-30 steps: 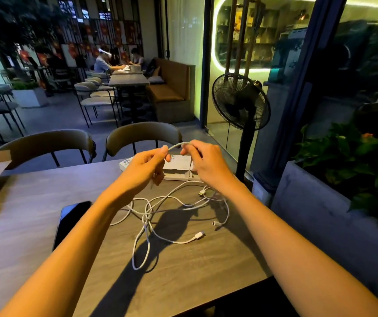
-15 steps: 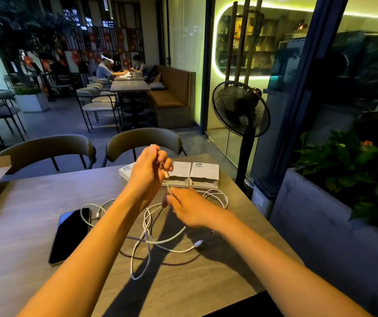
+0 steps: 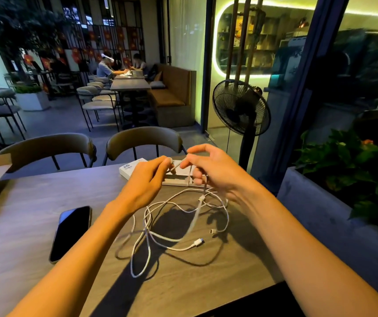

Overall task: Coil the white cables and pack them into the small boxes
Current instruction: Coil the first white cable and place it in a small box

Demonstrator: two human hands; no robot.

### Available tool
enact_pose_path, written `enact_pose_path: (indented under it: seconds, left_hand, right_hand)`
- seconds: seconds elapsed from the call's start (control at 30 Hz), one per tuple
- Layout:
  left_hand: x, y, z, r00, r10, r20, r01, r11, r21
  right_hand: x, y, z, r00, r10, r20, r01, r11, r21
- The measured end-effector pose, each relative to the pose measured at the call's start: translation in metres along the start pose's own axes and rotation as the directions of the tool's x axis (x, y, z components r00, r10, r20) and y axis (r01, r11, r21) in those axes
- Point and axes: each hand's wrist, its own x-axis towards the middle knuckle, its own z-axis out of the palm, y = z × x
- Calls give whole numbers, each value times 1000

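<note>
White cables (image 3: 172, 227): thin, round-sheathed, tangled loose on wood-grain table (image 3: 34, 202). Left hand (image 3: 146, 177) pinches one strand; right hand (image 3: 215, 170) curls around it. Flat white boxes (image 3: 130, 168) behind.

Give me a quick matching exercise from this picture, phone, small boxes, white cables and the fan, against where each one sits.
Things:
1 phone
2 small boxes
3 white cables
4 fan

Places:
A standing on the floor past the table's far right corner
B loose tangle mid-table
C far table edge, behind the hands
D flat on the table, left of the left forearm

Pairs: 1-D, 2-C, 3-B, 4-A
</note>
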Motion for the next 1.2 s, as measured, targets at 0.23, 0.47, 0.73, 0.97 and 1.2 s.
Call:
enact_pose_path:
  seconds: [0.23, 0.47, 0.73, 0.97, 1.2]
  left_hand:
    - [16, 32, -20, 926, -227, 301, 364, 746, -558]
    - [40, 45, -19, 923, -274, 270, 314, 134, -940]
    - [44, 10, -10, 877, -481, 10, 210, 364, -908]
    - [16, -3, -9, 995, -89, 48, 98, 963, -251]
    - [14, 34, -13, 959, -180, 217, 280, 701, -656]
  right_hand:
    - [26, -6, -23, 885, -459, -72, 315, 706, -634]
    - [32, 43, 20, 950, -303, -75, 163, 685, -710]
    - [4, 43, 35, 986, -81, 145, 164, 609, -776]
    - [7, -2, 17, 926, -339, 164, 330, 523, -786]
    - [27, -24, -2, 818, -574, -36, 407, 621, -670]
